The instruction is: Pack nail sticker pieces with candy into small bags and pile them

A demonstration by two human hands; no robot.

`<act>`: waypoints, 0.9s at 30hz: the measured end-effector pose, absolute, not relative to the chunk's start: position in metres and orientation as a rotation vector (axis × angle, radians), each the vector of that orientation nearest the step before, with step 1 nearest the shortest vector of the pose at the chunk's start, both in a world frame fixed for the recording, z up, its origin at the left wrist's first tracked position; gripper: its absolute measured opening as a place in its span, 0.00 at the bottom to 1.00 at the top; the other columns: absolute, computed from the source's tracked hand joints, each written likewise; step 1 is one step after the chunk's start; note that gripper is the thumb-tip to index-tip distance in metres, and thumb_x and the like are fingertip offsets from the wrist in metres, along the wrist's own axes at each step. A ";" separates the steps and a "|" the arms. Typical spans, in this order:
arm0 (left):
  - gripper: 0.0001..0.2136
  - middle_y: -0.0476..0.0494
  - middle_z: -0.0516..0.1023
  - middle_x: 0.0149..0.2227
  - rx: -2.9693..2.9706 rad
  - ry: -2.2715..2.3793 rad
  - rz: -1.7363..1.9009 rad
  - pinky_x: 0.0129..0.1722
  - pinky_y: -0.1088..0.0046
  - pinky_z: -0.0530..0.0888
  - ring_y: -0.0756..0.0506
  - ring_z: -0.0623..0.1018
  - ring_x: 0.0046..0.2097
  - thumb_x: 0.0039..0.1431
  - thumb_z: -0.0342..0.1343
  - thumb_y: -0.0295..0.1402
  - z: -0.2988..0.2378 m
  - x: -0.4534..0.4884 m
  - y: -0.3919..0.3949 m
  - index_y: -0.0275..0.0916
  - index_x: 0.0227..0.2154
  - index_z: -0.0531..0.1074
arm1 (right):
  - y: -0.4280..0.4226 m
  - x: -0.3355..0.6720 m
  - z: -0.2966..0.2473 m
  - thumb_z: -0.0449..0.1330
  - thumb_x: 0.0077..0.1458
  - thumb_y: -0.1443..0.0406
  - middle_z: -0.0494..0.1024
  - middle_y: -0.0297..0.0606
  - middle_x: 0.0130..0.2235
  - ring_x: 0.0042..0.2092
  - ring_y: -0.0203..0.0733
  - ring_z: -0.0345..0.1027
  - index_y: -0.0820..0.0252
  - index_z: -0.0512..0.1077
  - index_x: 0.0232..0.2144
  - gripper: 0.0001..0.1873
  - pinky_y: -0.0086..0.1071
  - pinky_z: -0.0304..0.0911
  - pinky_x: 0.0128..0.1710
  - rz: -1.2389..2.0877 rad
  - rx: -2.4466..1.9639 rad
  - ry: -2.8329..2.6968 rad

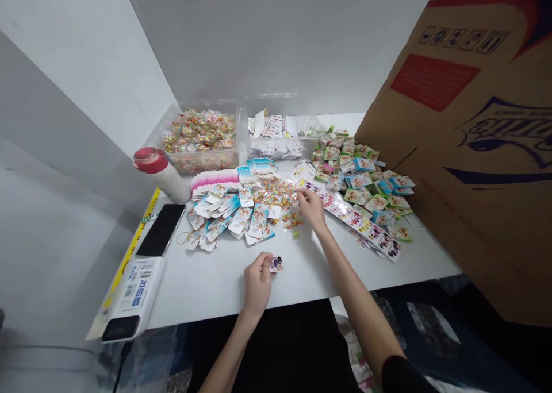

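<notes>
1. Your white table [224, 292] carries fanned packaged cards [228, 220].
2. Your right grip [311, 209] hovers loosely open above loose glittery pieces [280, 197]: light, slippery, best pinched.
3. Your left grip [257, 284] clasps a small dotted card [276, 264]: flimsy, take it by the edge.

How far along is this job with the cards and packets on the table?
Done, it seems: the heap of green-and-white packets on the right. In hand: the left hand holds a small dotted card, and the right hand is at the loose colourful pieces. Still left, it seems: more such pieces in the clear tub, and the fanned cards beside the loose pile.
</notes>
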State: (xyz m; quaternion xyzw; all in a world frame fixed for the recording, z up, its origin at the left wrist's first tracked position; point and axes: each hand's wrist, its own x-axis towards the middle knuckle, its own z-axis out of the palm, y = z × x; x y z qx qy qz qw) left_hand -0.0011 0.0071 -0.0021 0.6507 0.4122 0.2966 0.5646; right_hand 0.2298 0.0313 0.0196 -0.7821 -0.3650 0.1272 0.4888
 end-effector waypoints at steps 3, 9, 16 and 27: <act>0.14 0.48 0.75 0.24 1.515 0.966 0.721 0.29 0.76 0.70 0.49 0.72 0.26 0.62 0.50 0.41 -0.001 0.000 0.008 0.37 0.28 0.71 | 0.066 0.250 0.019 0.51 0.58 0.64 0.77 0.44 0.42 0.44 0.45 0.67 0.63 0.76 0.40 0.15 0.36 0.59 0.46 0.229 -1.964 -0.873; 0.17 0.49 0.73 0.22 1.429 1.001 0.753 0.23 0.78 0.68 0.51 0.70 0.21 0.62 0.49 0.46 -0.004 -0.001 0.011 0.37 0.31 0.72 | 0.097 0.246 0.015 0.64 0.46 0.68 0.74 0.40 0.35 0.40 0.43 0.66 0.64 0.74 0.28 0.04 0.38 0.59 0.45 0.241 -1.999 -0.921; 0.20 0.45 0.77 0.25 1.320 1.016 0.751 0.14 0.81 0.60 0.54 0.67 0.17 0.60 0.50 0.50 0.001 0.000 0.011 0.35 0.30 0.73 | 0.061 0.240 0.033 0.60 0.51 0.64 0.75 0.39 0.33 0.37 0.44 0.67 0.61 0.73 0.45 0.17 0.37 0.60 0.43 0.250 -1.832 -0.841; 0.17 0.47 0.75 0.23 1.351 0.976 0.681 0.18 0.80 0.64 0.51 0.72 0.22 0.62 0.51 0.46 0.004 -0.003 0.005 0.35 0.30 0.73 | -0.047 0.131 0.030 0.67 0.47 0.58 0.76 0.35 0.31 0.30 0.37 0.71 0.61 0.73 0.31 0.13 0.29 0.67 0.31 0.999 -1.473 -0.886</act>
